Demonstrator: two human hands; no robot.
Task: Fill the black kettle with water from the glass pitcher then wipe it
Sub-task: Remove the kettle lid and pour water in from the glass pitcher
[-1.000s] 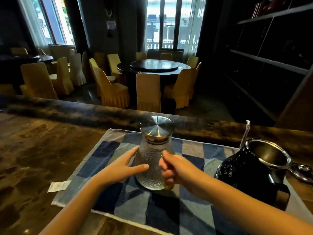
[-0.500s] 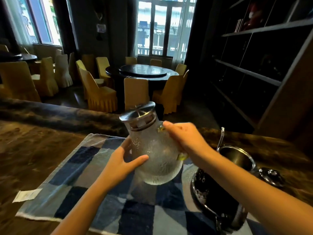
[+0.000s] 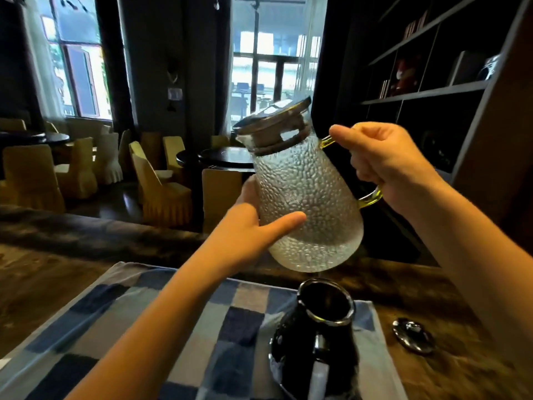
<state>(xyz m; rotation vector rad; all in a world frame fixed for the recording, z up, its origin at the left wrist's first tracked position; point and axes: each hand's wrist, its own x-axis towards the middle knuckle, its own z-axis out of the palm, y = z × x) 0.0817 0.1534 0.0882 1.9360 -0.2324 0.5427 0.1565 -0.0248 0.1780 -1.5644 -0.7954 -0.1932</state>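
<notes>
Our right hand clasps the glass pitcher by its handle, left hand cupping its wall; higher now, it hangs clear above the black kettle beneath our fingers.

Open air lies between the airborne pitcher and the kettle mouth below it. A lid lies on the surface right of the kettle, and a raised ledge bounds the far edge.

This is a restaurant dining room, seen across a dark marbled desk: round dark tables ringed by chairs in yellow skirted covers fill the floor, tall windows light the far wall, and dark open shelving with a few books lines the right.
</notes>
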